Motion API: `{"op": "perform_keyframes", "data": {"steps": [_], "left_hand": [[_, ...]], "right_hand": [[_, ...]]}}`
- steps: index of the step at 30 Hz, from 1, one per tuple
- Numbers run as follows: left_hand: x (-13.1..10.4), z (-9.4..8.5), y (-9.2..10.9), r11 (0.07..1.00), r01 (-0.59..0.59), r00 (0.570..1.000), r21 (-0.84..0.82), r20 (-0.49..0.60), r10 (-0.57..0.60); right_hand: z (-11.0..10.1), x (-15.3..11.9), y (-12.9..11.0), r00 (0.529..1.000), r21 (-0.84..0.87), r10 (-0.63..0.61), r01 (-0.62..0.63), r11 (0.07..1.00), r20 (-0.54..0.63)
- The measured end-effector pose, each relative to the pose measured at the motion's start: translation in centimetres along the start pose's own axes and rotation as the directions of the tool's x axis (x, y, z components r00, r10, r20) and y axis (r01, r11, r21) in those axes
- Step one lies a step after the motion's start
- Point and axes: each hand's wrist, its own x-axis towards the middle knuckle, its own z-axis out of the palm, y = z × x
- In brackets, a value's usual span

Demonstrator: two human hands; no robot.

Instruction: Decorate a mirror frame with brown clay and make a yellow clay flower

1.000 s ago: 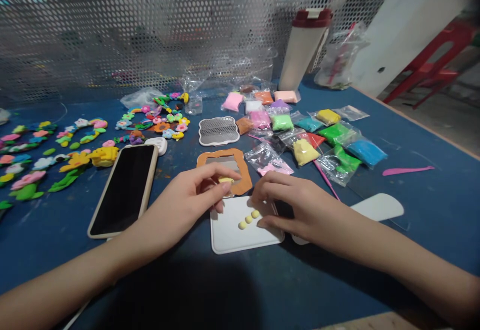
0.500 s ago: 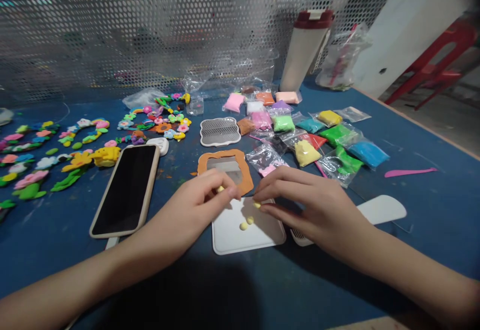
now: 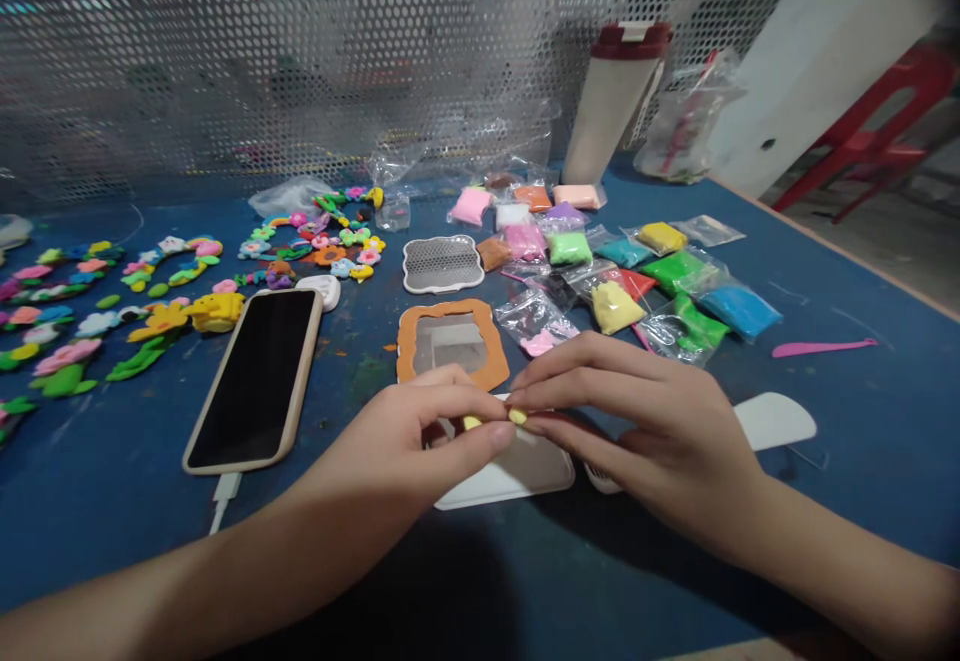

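Observation:
My left hand (image 3: 416, 446) is closed around a lump of pale yellow clay (image 3: 471, 423), which shows between its thumb and fingers. My right hand (image 3: 652, 421) pinches a small ball of yellow clay (image 3: 517, 416) in its fingertips, right beside the left fingertips. Both hands hover over a white rectangular board (image 3: 517, 476), and they hide much of its top. Just beyond them lies a mirror edged with wavy orange clay (image 3: 491, 341). A white hairbrush (image 3: 776, 421) is partly covered by my right hand.
Bags of coloured clay (image 3: 615, 306) spread behind my right hand. A phone (image 3: 259, 381) with a cable lies left, near clay-decorated pieces (image 3: 172, 261). A white-framed mirror (image 3: 442, 263) and a tumbler (image 3: 611, 111) stand farther back. A pink modelling tool (image 3: 825, 347) lies right.
My hands have come together over the board, the left moving right and slightly down. The small yellow balls on the board are now hidden from view.

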Motion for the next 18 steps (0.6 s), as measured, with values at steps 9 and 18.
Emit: {"op": "perform_keyframes", "data": {"steps": [9,18], "left_hand": [[0.13,0.16,0.09,0.997,-0.019,0.999,-0.071,-0.036,0.016],[0.05,-0.27,0.24,1.0,0.014,0.994,0.023,-0.109,-0.011]], "right_hand": [[0.29,-0.13,0.25,0.998,-0.052,-0.054,0.054,0.997,0.017],[0.03,-0.91,-0.32,0.986,-0.245,-0.169,0.161,0.956,-0.012]]}}
